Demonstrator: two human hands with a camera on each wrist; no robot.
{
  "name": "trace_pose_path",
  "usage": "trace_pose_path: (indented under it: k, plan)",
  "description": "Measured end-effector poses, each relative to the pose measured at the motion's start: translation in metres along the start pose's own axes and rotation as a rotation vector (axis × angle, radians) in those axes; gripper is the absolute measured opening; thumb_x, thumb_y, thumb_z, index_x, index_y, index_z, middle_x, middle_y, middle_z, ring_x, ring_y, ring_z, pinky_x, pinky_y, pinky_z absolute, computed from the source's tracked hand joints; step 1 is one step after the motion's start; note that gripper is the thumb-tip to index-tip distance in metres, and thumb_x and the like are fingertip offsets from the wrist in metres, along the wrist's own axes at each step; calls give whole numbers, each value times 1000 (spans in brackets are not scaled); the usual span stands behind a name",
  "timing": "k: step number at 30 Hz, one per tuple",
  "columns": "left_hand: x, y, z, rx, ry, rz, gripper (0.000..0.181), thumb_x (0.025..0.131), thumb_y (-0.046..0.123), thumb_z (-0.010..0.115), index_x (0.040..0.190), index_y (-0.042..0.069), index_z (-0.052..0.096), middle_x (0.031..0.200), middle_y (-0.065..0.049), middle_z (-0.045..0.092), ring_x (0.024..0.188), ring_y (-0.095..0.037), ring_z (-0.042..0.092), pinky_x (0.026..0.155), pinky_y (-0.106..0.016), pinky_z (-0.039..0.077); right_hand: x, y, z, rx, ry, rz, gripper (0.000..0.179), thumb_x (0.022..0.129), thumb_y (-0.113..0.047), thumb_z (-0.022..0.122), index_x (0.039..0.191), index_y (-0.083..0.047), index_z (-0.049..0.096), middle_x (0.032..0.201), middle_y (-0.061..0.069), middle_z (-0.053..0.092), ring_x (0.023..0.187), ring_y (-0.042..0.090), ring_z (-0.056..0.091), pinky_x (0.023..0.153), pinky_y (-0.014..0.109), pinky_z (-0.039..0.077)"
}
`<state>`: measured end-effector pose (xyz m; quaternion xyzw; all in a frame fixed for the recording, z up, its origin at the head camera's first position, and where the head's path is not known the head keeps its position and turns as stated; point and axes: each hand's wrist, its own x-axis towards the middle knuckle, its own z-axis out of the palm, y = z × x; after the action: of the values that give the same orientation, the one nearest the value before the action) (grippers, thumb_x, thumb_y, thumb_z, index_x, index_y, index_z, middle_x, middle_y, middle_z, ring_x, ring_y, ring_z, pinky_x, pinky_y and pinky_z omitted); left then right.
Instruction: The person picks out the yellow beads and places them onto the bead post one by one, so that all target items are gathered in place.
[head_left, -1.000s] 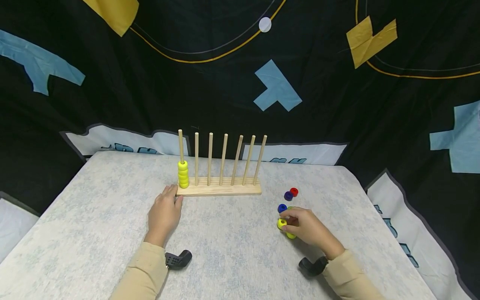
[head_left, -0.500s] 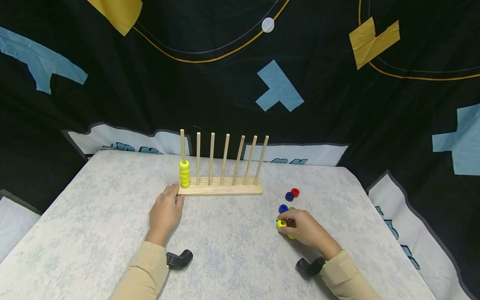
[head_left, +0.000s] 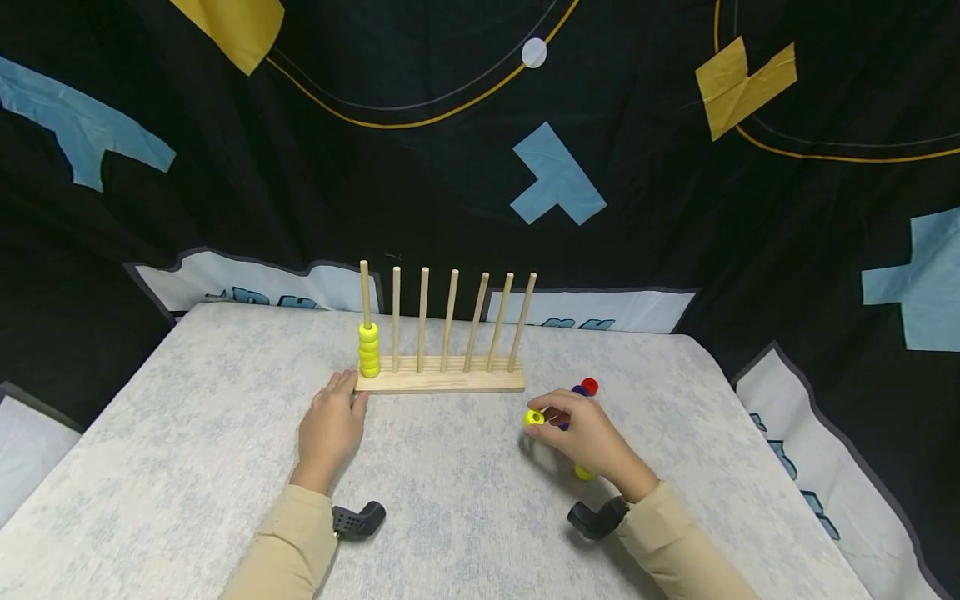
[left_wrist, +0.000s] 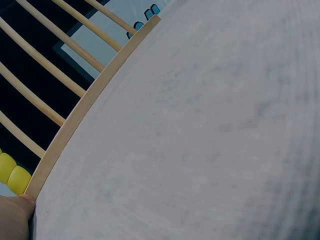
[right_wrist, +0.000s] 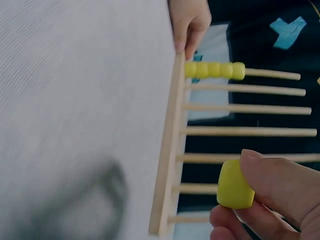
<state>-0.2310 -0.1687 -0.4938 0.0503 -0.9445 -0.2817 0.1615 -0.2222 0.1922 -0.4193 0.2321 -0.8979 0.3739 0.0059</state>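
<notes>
A wooden peg rack (head_left: 442,383) stands upright toward the back of the table, its pegs in one row. On its leftmost peg sits a stack of several yellow beads (head_left: 369,350); the other pegs are bare. My left hand (head_left: 330,433) holds the left end of the base between thumb and fingers, as the right wrist view shows. Thumb and fingertips of my right hand (head_left: 588,429) pinch a single yellow bead (right_wrist: 235,185), right of and in front of the rack, its hole showing in the head view.
Behind and beside the right hand lie loose beads: a red bead (head_left: 589,386), a purple bead (head_left: 580,390) and a yellow bead (head_left: 584,473), with a blue one mostly hidden by the fingers. A dark cloth (head_left: 420,192) hangs behind the table (head_left: 450,517).
The right hand has lifted the yellow bead from among the loose ones and moved it left and toward the rack. My left hand has stayed at the base.
</notes>
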Motion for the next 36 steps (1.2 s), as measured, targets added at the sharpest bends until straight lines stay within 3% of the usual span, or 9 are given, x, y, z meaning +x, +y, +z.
trace_pose_path:
  k: [6, 15, 36]
  plan:
    - [0, 0, 0, 2, 2, 0, 49, 102, 21, 55, 144, -4, 46, 150, -23, 46, 140, -44, 42, 105, -66, 42, 13, -19, 10, 73, 17, -46, 29, 87, -15, 78, 116, -15, 72, 114, 1, 71, 97, 15, 68, 86, 31, 60]
    - [0, 0, -1, 0, 12, 4, 49, 102, 20, 55, 143, -4, 47, 149, -24, 47, 139, -45, 43, 104, -67, 42, 49, -45, 18, 79, 80, -93, 30, 89, -12, 75, 118, -11, 71, 117, 1, 70, 102, 14, 66, 87, 30, 60]
    - [1, -2, 1, 4, 3, 4, 49, 103, 22, 54, 143, -3, 47, 149, -23, 47, 139, -45, 43, 105, -66, 42, 127, -103, -16, 106, 214, -223, 37, 93, -19, 71, 128, -8, 65, 118, 4, 71, 99, 15, 66, 88, 31, 59]
